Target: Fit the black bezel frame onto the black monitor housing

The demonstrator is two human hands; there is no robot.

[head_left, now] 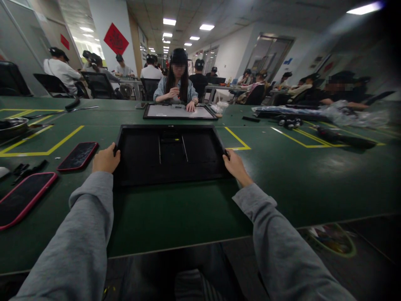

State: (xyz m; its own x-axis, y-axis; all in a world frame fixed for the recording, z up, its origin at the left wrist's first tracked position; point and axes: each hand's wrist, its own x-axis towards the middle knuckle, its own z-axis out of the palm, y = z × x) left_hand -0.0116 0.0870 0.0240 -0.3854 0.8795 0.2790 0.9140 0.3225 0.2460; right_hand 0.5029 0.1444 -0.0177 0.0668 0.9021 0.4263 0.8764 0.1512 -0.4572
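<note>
A black monitor housing (142, 156), rectangular and hollow with a raised rim, is held between my two hands over the green table (175, 213). My left hand (106, 159) is closed on its left edge, thumb on the rim. On the opposite side, my right hand (236, 165) grips the right edge the same way. Two thin metal strips and a small yellow mark show in the middle of the housing. Whether its far edge rests on the table I cannot tell. The fingers underneath are hidden.
Two red-rimmed phones (78, 156) lie left of my left hand, near black straps (28, 169). Across the table a co-worker (178, 83) sits behind a flat panel (181, 111). At right are plastic wrap (351, 113) and a black tool (344, 138). A metal bowl (14, 127) stands far left.
</note>
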